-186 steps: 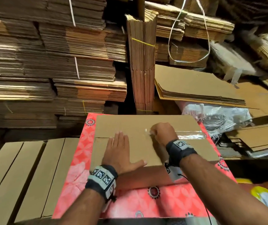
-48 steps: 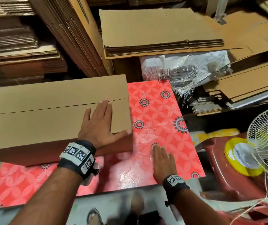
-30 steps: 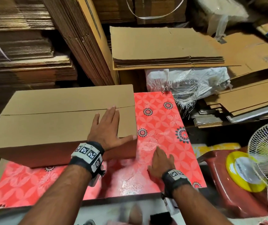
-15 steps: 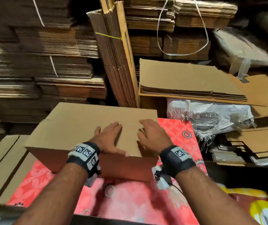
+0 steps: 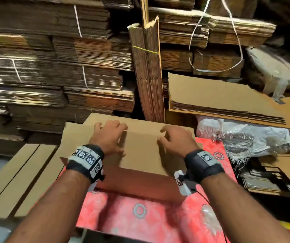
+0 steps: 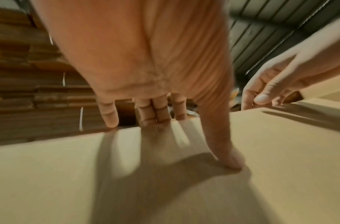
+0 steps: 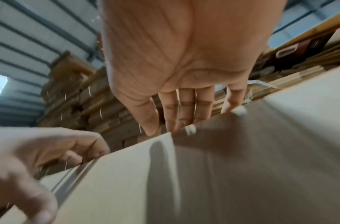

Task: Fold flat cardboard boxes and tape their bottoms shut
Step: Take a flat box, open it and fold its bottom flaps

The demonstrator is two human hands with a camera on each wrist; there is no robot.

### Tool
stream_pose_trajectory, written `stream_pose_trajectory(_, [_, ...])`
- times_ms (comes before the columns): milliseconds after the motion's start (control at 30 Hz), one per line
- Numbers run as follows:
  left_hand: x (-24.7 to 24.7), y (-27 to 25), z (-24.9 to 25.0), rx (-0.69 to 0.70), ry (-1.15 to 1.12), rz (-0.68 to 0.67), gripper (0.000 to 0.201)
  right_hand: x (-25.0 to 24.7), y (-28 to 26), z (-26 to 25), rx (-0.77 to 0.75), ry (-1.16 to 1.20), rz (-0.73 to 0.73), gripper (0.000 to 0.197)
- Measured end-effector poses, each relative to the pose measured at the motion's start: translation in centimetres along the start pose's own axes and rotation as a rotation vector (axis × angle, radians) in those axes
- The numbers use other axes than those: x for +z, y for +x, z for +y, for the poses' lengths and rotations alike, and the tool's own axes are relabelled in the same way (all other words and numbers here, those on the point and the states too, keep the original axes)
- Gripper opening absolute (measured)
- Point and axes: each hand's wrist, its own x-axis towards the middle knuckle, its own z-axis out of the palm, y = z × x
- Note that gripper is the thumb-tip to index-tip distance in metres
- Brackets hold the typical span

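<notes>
Left hand, right hand curl over cardboard box far edge. Likely light, stiff, slick-faced; grip edges.

Left hand, right hand on box

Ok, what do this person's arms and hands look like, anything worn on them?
Both forearms are bare, without sleeves, and the left hand and right hand wear no gloves. Each wrist has a black strap, the left strap and the right strap, topped by a white panel with black square code marks. A small white device hangs under the right one, trailing a thin black cable.
</notes>
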Motion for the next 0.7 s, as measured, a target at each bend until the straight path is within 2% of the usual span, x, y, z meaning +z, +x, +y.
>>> stream_pose_trajectory(33, [-0.9, -0.5, -0.1, 0.023, 0.030, 0.079, 0.069, -1.2, -0.4, -0.7, 0.004, 0.039, 0.029, 0.030])
stream_pose_trajectory(100, [-2.2, -1.7, -0.3, 0.069, 0.080, 0.135, 0.051, -3.0, -1.5, -2.4, 0.004, 0.087, 0.047, 0.024])
stream_pose_trajectory(200, [-1.7, -4.0, -0.6, 0.124, 0.076, 0.151, 0.041, -3.5, -4.2, -5.2, -0.015, 0.092, 0.016, 0.021])
stream_pose_trajectory(300, [1.1, -7.0, -0.8, 0.182, 0.088, 0.313, 0.037, -0.7, -6.8, -7.3, 0.000, 0.110, -0.055, 0.025])
stream_pose_trajectory(367, [3.6, -8.7, -1.0, 0.194, 0.068, 0.401, 0.043, 1.7, -8.0, -8.0, 0.040, 0.081, -0.095, 0.041])
stream_pose_trajectory(400, [4.8, -9.4, -1.1, 0.192, 0.047, 0.400, 0.048, 2.7, -8.4, -8.3, 0.063, 0.076, -0.118, 0.048])
stream_pose_trajectory(500, [8.4, -10.8, -2.0, 0.197, -0.002, 0.291, 0.066, 5.4, -9.4, -8.8, 0.085, 0.053, -0.236, 0.066])
stream_pose_trajectory(600, [11.9, -10.8, -3.7, 0.220, 0.046, 0.117, 0.093, 7.3, -9.7, -9.7, 0.114, -0.072, -0.345, 0.058])
stream_pose_trajectory(700, [14.3, -10.1, -5.1, 0.287, 0.075, 0.030, 0.108, 7.6, -8.6, -10.3, 0.137, -0.122, -0.368, 0.050])
